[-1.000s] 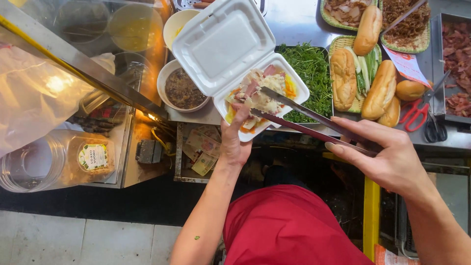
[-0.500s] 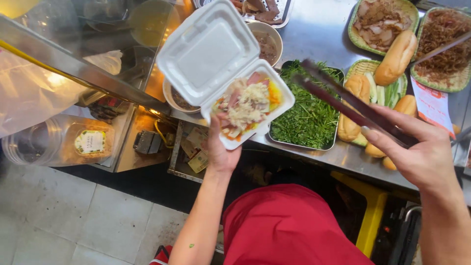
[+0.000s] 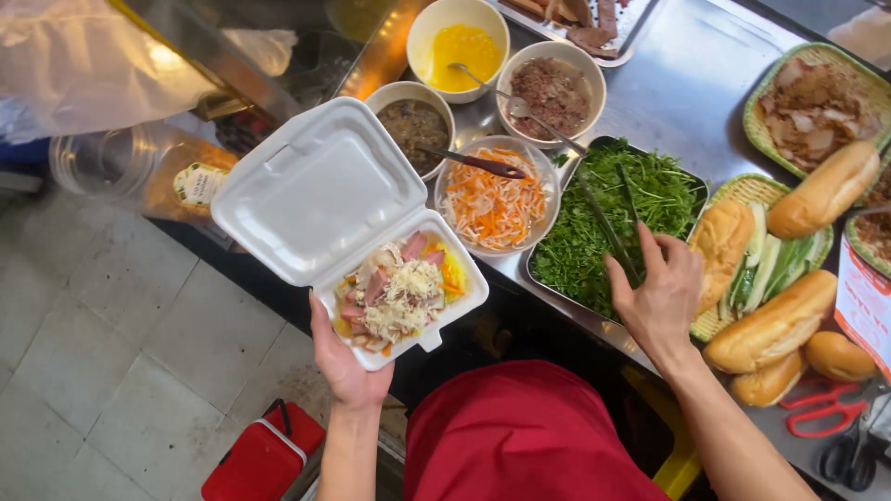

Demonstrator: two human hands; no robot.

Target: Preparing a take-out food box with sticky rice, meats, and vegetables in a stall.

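Observation:
My left hand (image 3: 345, 364) holds an open white foam box (image 3: 320, 195) from below. Its lower half holds sliced meat, shredded white topping and yellow pieces (image 3: 394, 290). My right hand (image 3: 661, 295) grips a pair of dark chopsticks (image 3: 608, 221), their tips down in a metal tray of green herbs (image 3: 594, 232). A bowl of shredded carrot and white radish (image 3: 494, 199) with a dark spoon sits between the box and the herb tray.
Bowls of yellow sauce (image 3: 461, 42), minced meat (image 3: 553, 88) and dark filling (image 3: 414, 121) stand behind. Bread rolls (image 3: 775, 320) and cucumber slices lie in a green basket at right; sliced meat basket (image 3: 815, 97). Red scissors (image 3: 817, 408) near the edge. Red box (image 3: 264, 455) on the tiled floor.
The foam box has come lower and nearer to me. My right hand has swung the chopsticks from above the bread down into the herb tray.

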